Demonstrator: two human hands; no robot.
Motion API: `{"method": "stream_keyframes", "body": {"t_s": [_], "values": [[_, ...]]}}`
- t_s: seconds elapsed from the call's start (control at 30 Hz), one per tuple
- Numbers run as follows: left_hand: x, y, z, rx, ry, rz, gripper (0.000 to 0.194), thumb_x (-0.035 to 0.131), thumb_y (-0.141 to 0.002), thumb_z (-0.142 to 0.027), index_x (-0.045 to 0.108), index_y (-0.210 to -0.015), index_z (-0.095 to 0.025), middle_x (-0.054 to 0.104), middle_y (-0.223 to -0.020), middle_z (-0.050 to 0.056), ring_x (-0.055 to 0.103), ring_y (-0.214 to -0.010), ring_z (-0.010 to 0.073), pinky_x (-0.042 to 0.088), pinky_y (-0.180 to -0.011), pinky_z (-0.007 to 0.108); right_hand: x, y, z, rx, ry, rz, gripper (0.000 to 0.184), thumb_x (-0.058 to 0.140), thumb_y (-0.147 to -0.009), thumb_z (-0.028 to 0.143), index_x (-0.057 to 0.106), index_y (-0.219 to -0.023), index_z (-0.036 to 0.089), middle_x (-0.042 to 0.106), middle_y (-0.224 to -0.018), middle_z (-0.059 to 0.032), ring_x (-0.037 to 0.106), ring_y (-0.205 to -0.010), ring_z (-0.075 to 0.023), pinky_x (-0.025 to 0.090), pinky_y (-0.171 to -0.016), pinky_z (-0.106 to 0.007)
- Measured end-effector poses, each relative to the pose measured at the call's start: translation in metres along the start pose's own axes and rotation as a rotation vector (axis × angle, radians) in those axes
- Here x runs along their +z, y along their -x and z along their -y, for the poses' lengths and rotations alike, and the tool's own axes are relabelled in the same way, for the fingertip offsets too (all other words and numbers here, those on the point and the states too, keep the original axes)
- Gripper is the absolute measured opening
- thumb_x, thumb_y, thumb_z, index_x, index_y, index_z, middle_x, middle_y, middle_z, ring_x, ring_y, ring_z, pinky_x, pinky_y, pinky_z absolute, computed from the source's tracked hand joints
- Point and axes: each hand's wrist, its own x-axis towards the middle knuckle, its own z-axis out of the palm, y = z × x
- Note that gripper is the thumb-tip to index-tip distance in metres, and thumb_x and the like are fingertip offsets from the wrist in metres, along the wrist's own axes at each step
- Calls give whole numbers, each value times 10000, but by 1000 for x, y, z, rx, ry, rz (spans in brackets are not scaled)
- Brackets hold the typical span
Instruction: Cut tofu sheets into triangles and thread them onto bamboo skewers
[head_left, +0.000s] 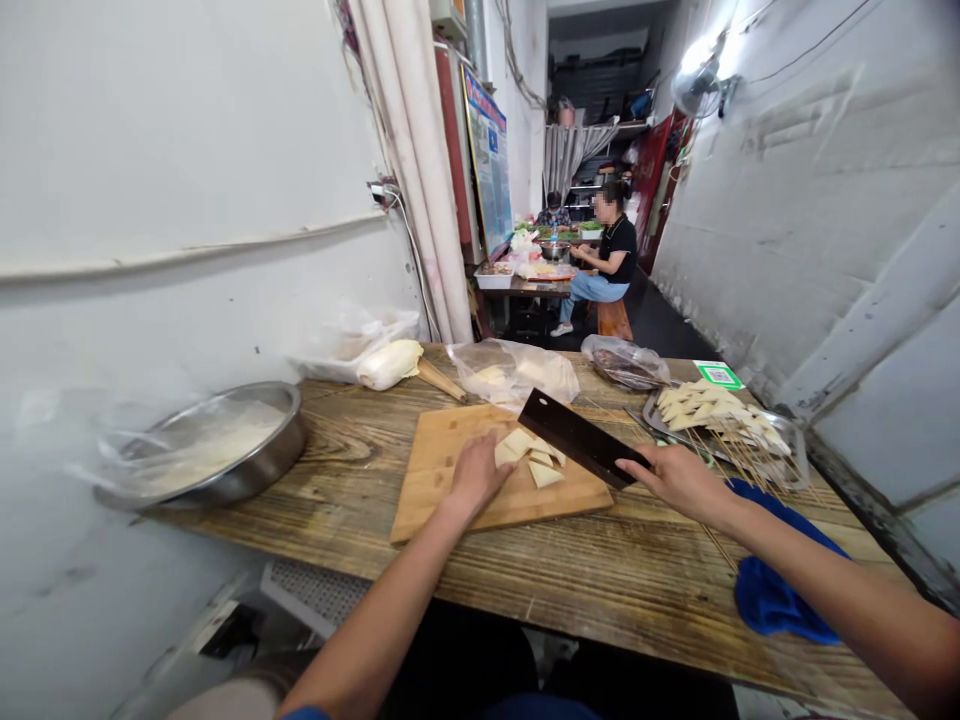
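The right hand (679,482) is gripping the likely heavy, stiff cleaver (576,436) by its right end; the left hand (477,472) is resting left of pale slices (545,474) on the cutting board (439,503), finger spread unclear; these are seeming light, tender, best held by edges.

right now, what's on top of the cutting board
Pale cut pieces lie there by the left hand; whatever that hand and the cleaver cover can't be seen.

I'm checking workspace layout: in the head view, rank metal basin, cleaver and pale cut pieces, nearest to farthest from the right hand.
1. Cleaver, held in the right hand.
2. Pale cut pieces, leftward on the cutting board.
3. Metal basin, far left.
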Motion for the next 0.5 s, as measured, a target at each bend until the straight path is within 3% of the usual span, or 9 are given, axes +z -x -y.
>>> {"method": "stream_keyframes", "body": {"t_s": [0.2,0.5], "values": [[-11,-5,-7,-75,-120,134,357,629,-652,-319,589,-953,-130,642,-921,127,584,-890,250,415,-774,303,0,11,21,7,3,105,394,320,-908,404,611,-762,182,645,-658,-44,591,-601,-155,356,-563,-226],[-13,64,14,-21,-223,-8,346,599,-655,-293,562,-956,-127,590,-869,105,549,-876,238,413,-800,324,14,9,67,-45,58,219,385,304,-919,383,612,-810,181,666,-737,-65,626,-669,-175,359,-569,-238]]}}
